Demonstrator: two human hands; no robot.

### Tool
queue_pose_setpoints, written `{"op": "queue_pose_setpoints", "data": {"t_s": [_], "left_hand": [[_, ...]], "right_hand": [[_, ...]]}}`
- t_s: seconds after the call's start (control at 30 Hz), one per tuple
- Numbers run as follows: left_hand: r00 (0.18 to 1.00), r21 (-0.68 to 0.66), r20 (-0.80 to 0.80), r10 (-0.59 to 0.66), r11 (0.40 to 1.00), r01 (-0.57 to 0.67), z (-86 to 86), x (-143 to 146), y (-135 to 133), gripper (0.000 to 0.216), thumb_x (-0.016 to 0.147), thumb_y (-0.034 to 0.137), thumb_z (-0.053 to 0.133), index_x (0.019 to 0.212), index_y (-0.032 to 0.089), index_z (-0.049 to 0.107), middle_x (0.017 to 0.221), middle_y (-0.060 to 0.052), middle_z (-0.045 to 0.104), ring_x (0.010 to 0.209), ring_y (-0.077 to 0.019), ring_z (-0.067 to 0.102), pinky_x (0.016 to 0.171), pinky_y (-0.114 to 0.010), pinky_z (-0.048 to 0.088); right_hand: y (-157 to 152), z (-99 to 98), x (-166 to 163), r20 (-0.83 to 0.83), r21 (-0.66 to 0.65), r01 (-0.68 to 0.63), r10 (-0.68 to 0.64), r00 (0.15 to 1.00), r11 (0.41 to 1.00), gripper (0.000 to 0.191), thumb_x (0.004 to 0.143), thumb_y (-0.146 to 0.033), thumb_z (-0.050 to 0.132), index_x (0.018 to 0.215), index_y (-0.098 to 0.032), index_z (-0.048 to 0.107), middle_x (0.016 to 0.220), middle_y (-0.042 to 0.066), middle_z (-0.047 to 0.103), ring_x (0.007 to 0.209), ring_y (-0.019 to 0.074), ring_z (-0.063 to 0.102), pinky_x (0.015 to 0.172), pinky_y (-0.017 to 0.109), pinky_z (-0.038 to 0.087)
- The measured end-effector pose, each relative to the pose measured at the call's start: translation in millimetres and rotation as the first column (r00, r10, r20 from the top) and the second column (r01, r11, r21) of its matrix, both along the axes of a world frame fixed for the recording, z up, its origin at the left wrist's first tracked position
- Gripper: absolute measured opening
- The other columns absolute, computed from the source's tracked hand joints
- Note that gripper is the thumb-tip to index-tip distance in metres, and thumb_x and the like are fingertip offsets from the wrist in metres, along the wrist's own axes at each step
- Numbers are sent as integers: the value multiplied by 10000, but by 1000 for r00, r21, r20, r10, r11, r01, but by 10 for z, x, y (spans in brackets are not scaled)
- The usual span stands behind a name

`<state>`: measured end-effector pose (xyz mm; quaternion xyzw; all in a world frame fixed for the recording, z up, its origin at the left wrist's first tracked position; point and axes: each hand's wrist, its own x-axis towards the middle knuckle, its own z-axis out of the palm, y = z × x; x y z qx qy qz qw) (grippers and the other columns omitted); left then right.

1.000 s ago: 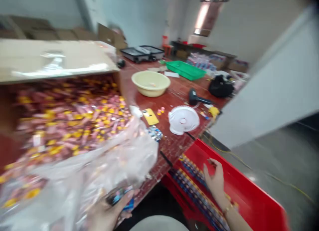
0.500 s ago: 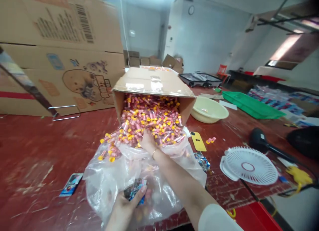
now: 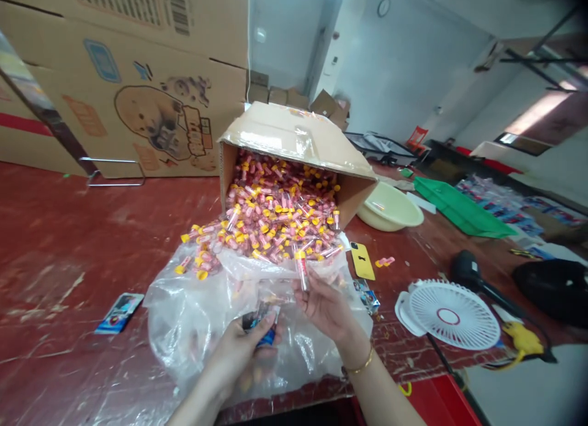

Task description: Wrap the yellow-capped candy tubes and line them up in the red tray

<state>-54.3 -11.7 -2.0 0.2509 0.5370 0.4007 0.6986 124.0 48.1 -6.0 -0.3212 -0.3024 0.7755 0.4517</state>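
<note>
My right hand (image 3: pixel 328 309) is closed on a small clear tube with a yellow cap (image 3: pixel 302 271), held nearly upright in front of the pile. In my left hand (image 3: pixel 236 352) is a small blue-and-black printed packet (image 3: pixel 267 336), pinched under the thumb. Beyond both hands, a cardboard box (image 3: pixel 294 132) lies on its side with its mouth facing me. Many yellow-capped tubes with pink contents (image 3: pixel 280 214) spill from it onto a clear plastic bag (image 3: pixel 184 328). The bag spreads over the table beneath my hands.
Left of the bag lies another printed packet (image 3: pixel 119 312). To the right are a yellow phone (image 3: pixel 362 262), a cream basin (image 3: pixel 390 208), a white fan (image 3: pixel 452 312) and a green tray (image 3: pixel 459 208). A large carton (image 3: pixel 138 107) stands at back left on the red table (image 3: pixel 59 242).
My right hand has drawn back from the pile toward me and now holds one tube. My left hand keeps the packet and has shifted slightly. The view has tilted.
</note>
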Motion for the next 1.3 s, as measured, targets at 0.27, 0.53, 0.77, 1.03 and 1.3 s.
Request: {"op": "queue_pose_setpoints", "data": {"t_s": [0.27, 0.53, 0.77, 1.03, 1.3], "left_hand": [[1000, 65, 10, 28, 997, -29, 4, -33, -50, 306, 624, 397, 774, 790, 144, 731, 703, -78, 755, 714, -229, 698, 671, -309, 536], [996, 33, 69, 50, 998, -52, 8, 2, -45, 240, 534, 295, 844, 677, 153, 714, 628, -27, 728, 616, -192, 684, 666, -308, 544], [996, 63, 82, 19, 998, -24, 7, 42, -47, 280, 547, 337, 836, 691, 133, 708, 658, -64, 744, 623, -205, 692, 655, -300, 537], [975, -85, 220, -13, 996, 33, 111, 77, -67, 438, 699, 459, 707, 1016, 158, 676, 951, -122, 754, 685, -213, 708, 495, -250, 496], [920, -78, 370, 130, 991, -109, 94, 227, -4, 259, 733, 370, 708, 863, 148, 683, 710, -60, 733, 605, -161, 666, 567, -250, 525]], "right_hand": [[-158, 127, -120, 226, 357, 78, -168, 960, 931, 396, 740, -244, 704, 1019, -304, 429, 824, -35, 630, 731, 150, 610, 676, 305, 499], [-146, 300, -178, 435, 700, -112, -296, 850, 705, 296, 836, -224, 604, 1067, -291, 431, 898, 11, 551, 804, 153, 568, 760, 338, 488], [-100, 258, -246, 464, 521, -246, -29, 885, 817, 290, 792, -273, 661, 1006, -261, 466, 859, -3, 570, 750, 136, 580, 681, 287, 490], [-116, 53, -256, 277, 252, -82, 9, 961, 964, 300, 727, -372, 719, 875, -240, 494, 715, -32, 637, 648, 136, 602, 638, 276, 479], [-512, -29, -309, 455, 282, -277, 127, 882, 919, 850, 484, -115, 839, 1144, -308, 339, 1072, 36, 552, 890, 179, 607, 654, 278, 529]]}}
